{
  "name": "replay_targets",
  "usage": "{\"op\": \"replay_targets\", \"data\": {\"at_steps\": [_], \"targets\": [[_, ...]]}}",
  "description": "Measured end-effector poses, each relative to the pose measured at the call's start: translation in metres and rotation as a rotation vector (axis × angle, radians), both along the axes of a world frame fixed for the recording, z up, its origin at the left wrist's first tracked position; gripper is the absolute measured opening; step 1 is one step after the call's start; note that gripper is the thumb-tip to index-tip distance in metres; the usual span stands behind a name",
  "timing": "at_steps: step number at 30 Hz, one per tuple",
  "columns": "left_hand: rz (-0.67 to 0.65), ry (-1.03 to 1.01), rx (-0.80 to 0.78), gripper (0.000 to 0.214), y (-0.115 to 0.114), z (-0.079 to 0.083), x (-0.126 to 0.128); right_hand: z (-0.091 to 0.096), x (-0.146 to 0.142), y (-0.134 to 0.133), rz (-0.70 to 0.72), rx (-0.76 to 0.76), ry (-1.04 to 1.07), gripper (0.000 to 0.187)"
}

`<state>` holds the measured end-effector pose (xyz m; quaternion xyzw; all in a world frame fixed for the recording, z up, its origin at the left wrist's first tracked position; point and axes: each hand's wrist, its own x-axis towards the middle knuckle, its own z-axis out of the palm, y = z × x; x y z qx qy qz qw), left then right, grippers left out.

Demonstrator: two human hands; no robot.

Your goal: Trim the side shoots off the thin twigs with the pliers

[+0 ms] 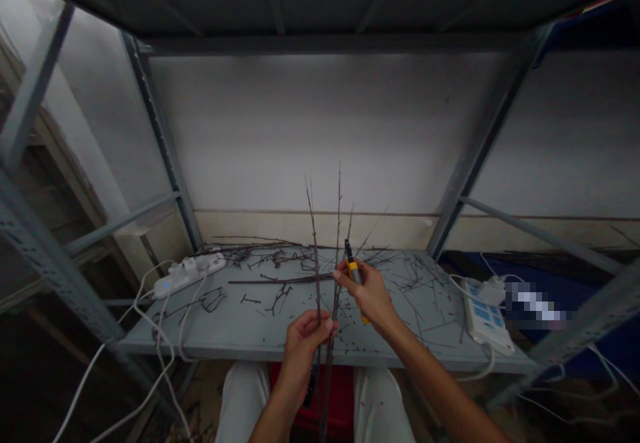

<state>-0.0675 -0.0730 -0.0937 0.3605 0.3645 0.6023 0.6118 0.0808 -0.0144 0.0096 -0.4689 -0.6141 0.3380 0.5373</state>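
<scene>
My left hand [309, 333] is closed around thin brown twigs [319, 296], pinching them between thumb and fingers. They stand nearly upright, their fine tips rising in front of the wall and their lower ends reaching down between the knees. Higher up on the right, my right hand [367, 291] grips a slim yellow-and-black hand tool [354, 271], its dark tip pointing up. I cannot make out exactly what kind of tool it is. The thumb and fingertips of that hand are beside or touching one twig stem.
Loose twigs [280, 279] and small cut bits litter the grey metal shelf [225, 329]. White power strips with cables lie at the left [193, 271] and right [487, 323] ends. Metal posts and an upper shelf [320, 3] frame the space; a wall stands behind.
</scene>
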Motion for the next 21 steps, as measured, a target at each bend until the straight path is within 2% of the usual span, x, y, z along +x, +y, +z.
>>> {"op": "replay_targets", "data": {"at_steps": [12,21], "targets": [[-0.091,-0.1,-0.003,0.036,-0.012,0.012,-0.009,0.004,-0.004,0.003,0.03,-0.057,0.057,0.032],[-0.096,-0.118,0.015,0.044,-0.017,0.01,-0.013,0.001,-0.004,0.005,0.042,-0.046,0.053,0.032]]}}
